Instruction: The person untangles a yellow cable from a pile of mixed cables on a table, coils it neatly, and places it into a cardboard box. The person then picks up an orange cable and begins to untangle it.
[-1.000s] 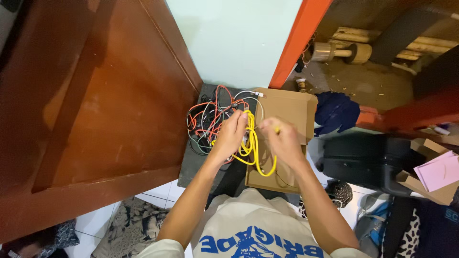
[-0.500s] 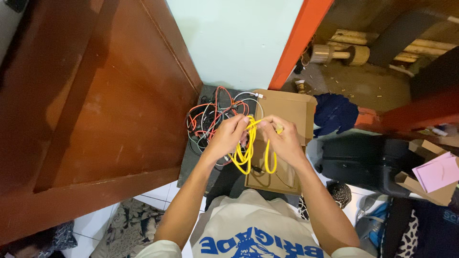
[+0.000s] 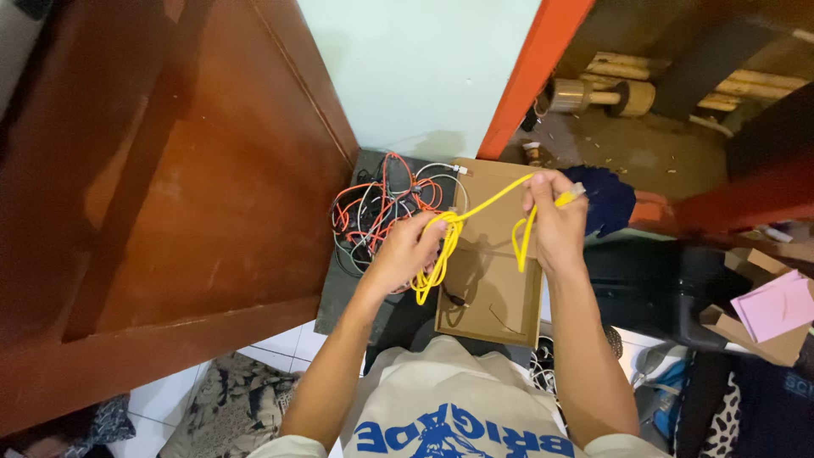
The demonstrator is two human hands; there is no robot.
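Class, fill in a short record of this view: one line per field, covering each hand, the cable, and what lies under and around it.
left hand: grips a bunch of loops of the yellow cable
right hand: pinches the cable near its plug end, raised above the box
cable: a stretch runs straight between the hands; loops hang below each
cardboard box: flat, brown, under the hands
wire tangle: red, orange, white and black, left of the box on a dark mat
door: brown wood, at left
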